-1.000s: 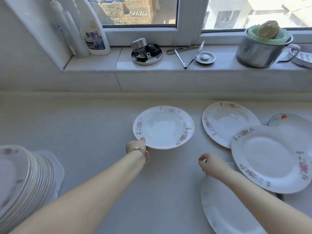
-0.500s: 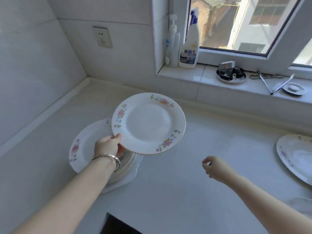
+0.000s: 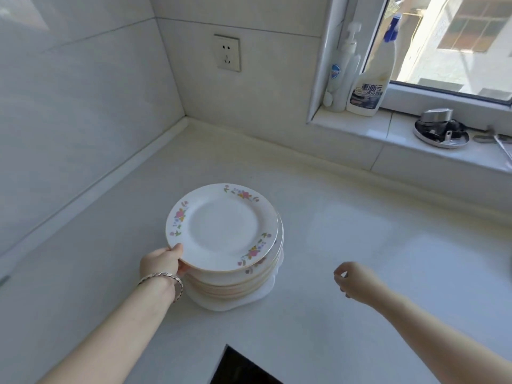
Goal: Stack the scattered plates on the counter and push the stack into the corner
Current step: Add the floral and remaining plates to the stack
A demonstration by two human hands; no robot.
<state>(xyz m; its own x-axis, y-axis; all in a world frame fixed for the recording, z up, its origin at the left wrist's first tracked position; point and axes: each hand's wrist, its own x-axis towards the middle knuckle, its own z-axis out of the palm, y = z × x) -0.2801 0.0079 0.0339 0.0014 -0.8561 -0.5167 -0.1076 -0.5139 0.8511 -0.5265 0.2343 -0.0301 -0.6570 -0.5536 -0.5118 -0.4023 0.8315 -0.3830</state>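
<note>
The floral plate (image 3: 221,231) (brittle, slick) is pinched at its rim by the left hand (image 3: 159,263); right hand (image 3: 357,282) loosely curled, empty.

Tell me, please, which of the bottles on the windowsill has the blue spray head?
The right-hand bottle, the one with the dark label; the pump bottle to its left has a white top instead.

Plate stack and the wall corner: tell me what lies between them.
Nothing: in the head view, the stretch from the plate stack to the corner is bare counter. The left hand holds the top plate.
</note>
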